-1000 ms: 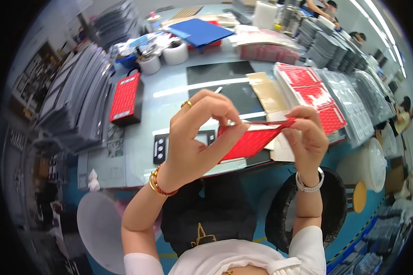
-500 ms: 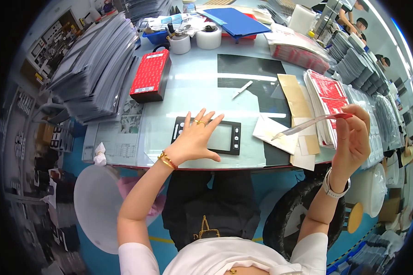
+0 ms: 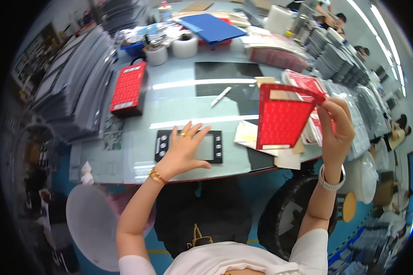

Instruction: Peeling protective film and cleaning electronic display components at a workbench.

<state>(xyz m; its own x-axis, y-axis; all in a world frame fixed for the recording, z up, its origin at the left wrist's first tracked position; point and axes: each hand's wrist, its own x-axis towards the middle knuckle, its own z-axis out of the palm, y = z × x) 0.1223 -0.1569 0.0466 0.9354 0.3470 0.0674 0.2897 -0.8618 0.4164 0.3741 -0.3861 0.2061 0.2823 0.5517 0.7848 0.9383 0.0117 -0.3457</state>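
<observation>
My left hand (image 3: 182,152) lies with spread fingers over a flat black rectangular panel (image 3: 217,157), which has a large window and small white-marked openings along its sides. Between the thumb and fingers of my right hand (image 3: 338,126) is one upper corner of a thin red patterned film sheet (image 3: 284,121). The sheet hangs upright above the right part of the table, its face turned toward me, with a see-through strip near its top edge. Beneath it, pale paper pieces (image 3: 246,133) are partly hidden.
Tall stacks of sheets in clear sleeves (image 3: 71,87) and a red box (image 3: 129,89) stand at the left. A white pen-like tool (image 3: 220,97) lies mid-table. At the back are tape rolls (image 3: 185,46) and a blue folder (image 3: 212,28). Below right sits a black-lined bin (image 3: 284,215).
The red film sheet was nearly edge-on and now shows its broad red face. My right hand still pinches it. My left hand stays on the panel, while the whole view has shifted.
</observation>
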